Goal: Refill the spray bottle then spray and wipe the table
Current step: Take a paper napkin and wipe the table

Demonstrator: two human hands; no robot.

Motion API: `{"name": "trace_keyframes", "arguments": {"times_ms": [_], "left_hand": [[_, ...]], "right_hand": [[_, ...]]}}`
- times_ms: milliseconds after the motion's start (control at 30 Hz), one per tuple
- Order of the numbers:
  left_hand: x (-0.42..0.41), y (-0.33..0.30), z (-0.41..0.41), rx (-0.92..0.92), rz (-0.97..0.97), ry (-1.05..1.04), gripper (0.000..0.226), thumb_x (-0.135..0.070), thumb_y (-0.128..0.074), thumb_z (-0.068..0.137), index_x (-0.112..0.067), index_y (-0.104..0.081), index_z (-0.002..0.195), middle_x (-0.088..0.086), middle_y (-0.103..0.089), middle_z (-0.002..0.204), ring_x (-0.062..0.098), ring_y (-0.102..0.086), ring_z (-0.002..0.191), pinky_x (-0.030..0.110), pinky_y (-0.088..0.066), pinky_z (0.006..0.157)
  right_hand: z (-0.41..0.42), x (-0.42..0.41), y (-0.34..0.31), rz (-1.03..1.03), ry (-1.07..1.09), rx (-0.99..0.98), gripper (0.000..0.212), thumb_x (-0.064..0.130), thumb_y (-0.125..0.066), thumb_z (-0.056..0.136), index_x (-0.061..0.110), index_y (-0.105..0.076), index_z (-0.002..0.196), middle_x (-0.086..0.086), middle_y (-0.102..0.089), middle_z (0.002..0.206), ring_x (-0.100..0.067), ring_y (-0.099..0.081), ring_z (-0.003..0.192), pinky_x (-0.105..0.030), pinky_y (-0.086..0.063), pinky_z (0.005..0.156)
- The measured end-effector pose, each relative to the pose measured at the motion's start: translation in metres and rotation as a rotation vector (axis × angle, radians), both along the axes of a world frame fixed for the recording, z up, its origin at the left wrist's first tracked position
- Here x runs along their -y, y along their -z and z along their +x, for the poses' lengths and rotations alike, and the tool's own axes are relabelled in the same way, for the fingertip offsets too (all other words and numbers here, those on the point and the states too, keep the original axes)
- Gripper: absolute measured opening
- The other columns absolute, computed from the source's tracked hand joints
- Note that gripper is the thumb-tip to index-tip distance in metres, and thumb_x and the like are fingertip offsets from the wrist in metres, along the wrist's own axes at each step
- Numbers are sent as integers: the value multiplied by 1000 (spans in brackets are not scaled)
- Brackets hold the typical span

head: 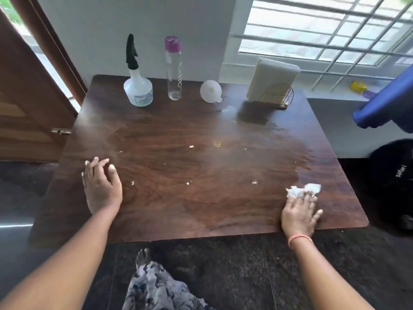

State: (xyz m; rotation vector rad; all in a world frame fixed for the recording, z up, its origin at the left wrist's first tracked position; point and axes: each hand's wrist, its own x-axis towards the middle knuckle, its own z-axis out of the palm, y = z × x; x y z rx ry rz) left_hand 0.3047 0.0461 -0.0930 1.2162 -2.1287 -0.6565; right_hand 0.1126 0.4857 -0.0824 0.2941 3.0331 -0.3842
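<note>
I am looking down at the wooden table (pixel 201 209), and both hands are resting on its near half. My left hand (pixel 101 186) is lying flat near the left edge, fingers spread and relaxed, holding nothing. My right hand (pixel 300 214) is pressing a crumpled white tissue (pixel 304 190) against the surface near the right front corner, with straight fingers laid over it. The spray bottle (pixel 138 86), white with a black trigger head, is standing upright at the far left of the table, well apart from both hands. Just beside it, to its right, a tall clear bottle with a purple cap (pixel 173 68) is standing, then a white funnel (pixel 211 91) lying tipped on its rim, then a napkin holder (pixel 272 83) near the window. Small white tissue scraps (pixel 254 182) are lying scattered between my 2 hands, and a wet sheen is showing across the right side.
</note>
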Motion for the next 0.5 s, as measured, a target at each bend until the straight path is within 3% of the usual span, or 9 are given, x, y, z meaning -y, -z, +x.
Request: {"name": "trace_keyframes", "arguments": {"times_ms": [100, 233, 367, 433, 500], "left_hand": [[-1, -1, -2, -24, 20, -38, 34, -22, -39, 100, -9, -58, 126, 14, -46, 146, 31, -31, 143, 44, -18, 120], [0, 1, 2, -92, 86, -43, 32, -19, -42, 99, -11, -59, 125, 13, -48, 145, 31, -32, 143, 46, -17, 118], [30, -5, 5, -155, 192, -109, 31, -11, -48, 97, -13, -59, 125, 8, -46, 147, 27, -27, 146, 52, -8, 118], [52, -10, 5, -152, 197, -136, 32, -10, -51, 95, -13, -60, 126, 7, -46, 147, 26, -28, 146, 53, -7, 117], [75, -12, 6, -142, 202, -157, 33, -9, -54, 93, -13, -60, 126, 7, -47, 146, 26, -29, 145, 55, -7, 117]], "right_hand": [[21, 73, 1, -4, -177, -64, 63, 37, -19, 98, -3, -38, 143, -24, -39, 149, -39, -33, 140, -62, -17, 114], [104, 212, 7, -10, -634, -91, 66, 43, -16, 96, 11, -24, 153, -5, -20, 160, -24, -17, 148, -46, 1, 118], [167, 311, -2, -36, -1144, -99, 55, 36, -29, 100, 17, -31, 151, 1, -24, 159, -18, -19, 148, -47, -8, 116], [143, 324, 2, -2, -1152, -119, 54, 33, -31, 98, 19, -33, 150, 4, -28, 158, -17, -20, 147, -49, -10, 116], [97, 319, 7, 28, -974, -101, 55, 33, -27, 97, 18, -35, 149, 4, -29, 157, -18, -20, 147, -49, -8, 117]]}}
